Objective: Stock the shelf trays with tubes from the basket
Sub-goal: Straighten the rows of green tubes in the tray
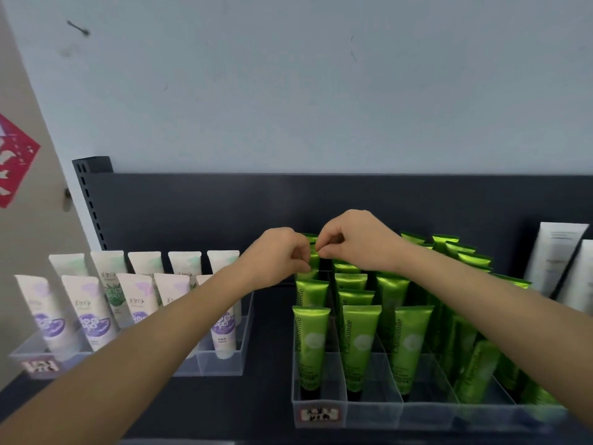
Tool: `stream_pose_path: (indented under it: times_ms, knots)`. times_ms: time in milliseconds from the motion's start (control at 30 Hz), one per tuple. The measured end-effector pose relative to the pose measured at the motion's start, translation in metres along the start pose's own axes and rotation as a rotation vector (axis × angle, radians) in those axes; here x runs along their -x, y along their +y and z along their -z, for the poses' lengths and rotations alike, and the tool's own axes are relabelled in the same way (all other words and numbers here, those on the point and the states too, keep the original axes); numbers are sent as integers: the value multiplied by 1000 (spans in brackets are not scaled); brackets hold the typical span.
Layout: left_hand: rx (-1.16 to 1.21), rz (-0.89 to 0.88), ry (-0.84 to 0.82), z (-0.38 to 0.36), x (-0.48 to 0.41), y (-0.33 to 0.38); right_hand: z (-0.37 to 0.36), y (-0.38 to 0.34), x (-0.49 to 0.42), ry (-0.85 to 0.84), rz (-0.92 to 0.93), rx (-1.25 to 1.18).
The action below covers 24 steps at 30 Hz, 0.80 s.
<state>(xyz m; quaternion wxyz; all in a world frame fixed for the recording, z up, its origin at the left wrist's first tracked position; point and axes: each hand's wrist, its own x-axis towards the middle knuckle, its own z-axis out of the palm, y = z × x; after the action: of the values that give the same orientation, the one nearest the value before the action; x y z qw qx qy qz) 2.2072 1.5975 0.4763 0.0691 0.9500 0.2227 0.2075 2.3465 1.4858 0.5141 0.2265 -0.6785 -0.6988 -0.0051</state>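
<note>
Grip: both hands are closed into pinches, and the crimped top of one glossy green plastic tube (314, 261) is taken to be held between the fingertips of the left hand (282, 252) and those of the right hand (353, 242); the contact itself is partly hidden by the knuckles.
Held tube: it is stood upright at the 11 o'clock corner of the clear plastic divided tray (375, 412), at the back of the leftmost lane.
Tray positions: the divided tray is set at 5 o'clock of the view on the dark grey metal shelf (272, 319); a second clear plastic tray (221, 364) is set at 8 o'clock, apart from it.
Done: both trays are seen largely filled; the leftmost lane is judged full once the held tube is seated.
Left: the lanes toward 3 o'clock are covered by the right forearm (481, 300), and the basket is not shown, so the remaining stock cannot be judged.
Count, hands: two.
Count, trays: two, each marked with one pink label (319, 414) on its front wall.
Count, green tubes (361, 345): four in the leftmost lane, the held one included; four in the second; at least two in the third; the rest cannot be counted.
Count, 8 o'clock tray: five white plastic tubes with purple print (86, 316) in front, five white plastic tubes with pale green print (107, 274) behind.
Count, tall white tubes (555, 255): two, at 3 o'clock, outside both trays.
</note>
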Motion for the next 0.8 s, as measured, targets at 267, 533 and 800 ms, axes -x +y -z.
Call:
stream_pose_path:
  times_ms: [267,533,800]
  knots:
    - [100,92,51,-8,0,3,4,-9,18,38,-16,-7]
    - [125,176,60,2,2,1,14,2,38,63,-89,-25]
    - [48,229,151,10,-7,-15,15,7,50,54,-132,-42]
